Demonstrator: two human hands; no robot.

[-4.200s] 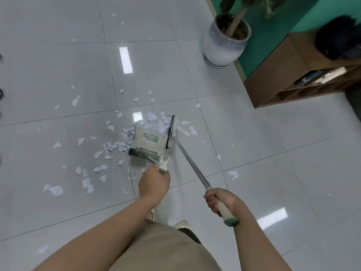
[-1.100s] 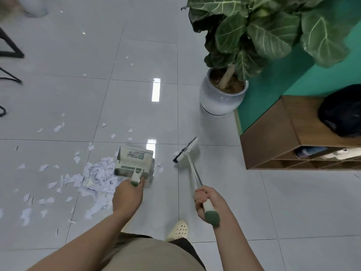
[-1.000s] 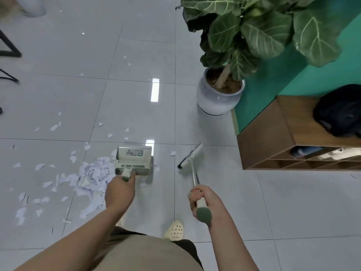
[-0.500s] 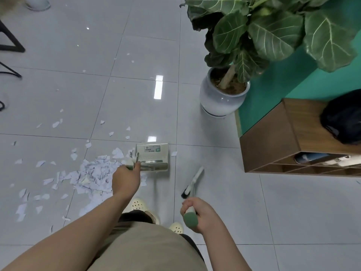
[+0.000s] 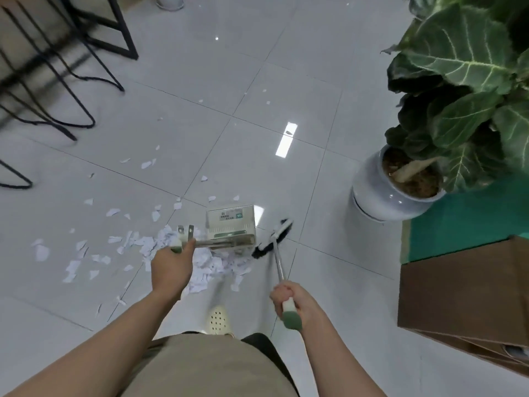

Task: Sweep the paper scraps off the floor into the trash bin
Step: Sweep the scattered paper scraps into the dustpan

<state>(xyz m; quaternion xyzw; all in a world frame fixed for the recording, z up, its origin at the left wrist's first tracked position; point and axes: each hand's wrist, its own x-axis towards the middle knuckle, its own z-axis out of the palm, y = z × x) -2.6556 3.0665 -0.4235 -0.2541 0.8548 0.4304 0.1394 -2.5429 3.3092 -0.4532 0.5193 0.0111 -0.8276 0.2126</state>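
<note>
White paper scraps [image 5: 209, 265] lie heaped on the grey tile floor in front of my feet, with loose pieces scattered to the left. My left hand [image 5: 171, 265] grips the handle of a metal dustpan [image 5: 231, 226], which hangs over the far edge of the heap. My right hand [image 5: 292, 300] grips the green-tipped handle of a small broom [image 5: 273, 239]. Its black bristles touch the floor just right of the dustpan. No trash bin is in view.
A large potted plant in a pale pot [image 5: 392, 193] stands at the right. A wooden shelf unit [image 5: 463, 293] sits against the green wall at the lower right. Black metal chair legs [image 5: 71, 78] fill the upper left. My shoe [image 5: 218, 319] is below the heap.
The view has turned left, bringing the chair legs in. The dustpan has swung so its handle points left, over the heap. The broom head has moved up beside the dustpan's right side.
</note>
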